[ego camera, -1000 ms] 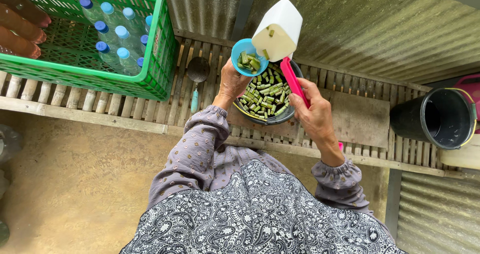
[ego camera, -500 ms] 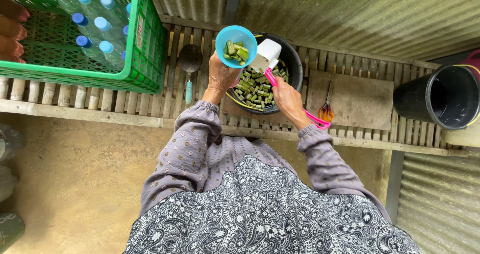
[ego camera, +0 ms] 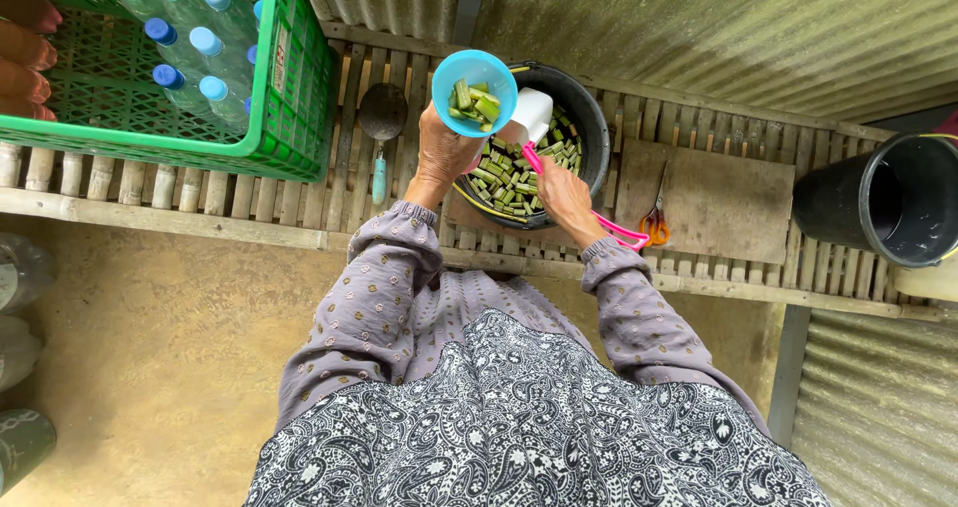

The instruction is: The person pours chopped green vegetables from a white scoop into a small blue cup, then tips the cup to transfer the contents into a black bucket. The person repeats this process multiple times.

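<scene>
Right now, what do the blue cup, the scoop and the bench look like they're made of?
The blue cup in the left hand looks like smooth plastic: even colour, thin rim. The scoop in the right hand seems plastic too, with a white head and glossy pink handle. The bench looks like bamboo or wood slats, round, weathered and gapped.

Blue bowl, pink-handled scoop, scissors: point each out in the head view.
blue bowl (ego camera: 496, 71): head view, on its inner wall right of the cut green pieces.
pink-handled scoop (ego camera: 533, 115): head view, on its white head.
scissors (ego camera: 656, 227): head view, on the orange handles.
</scene>
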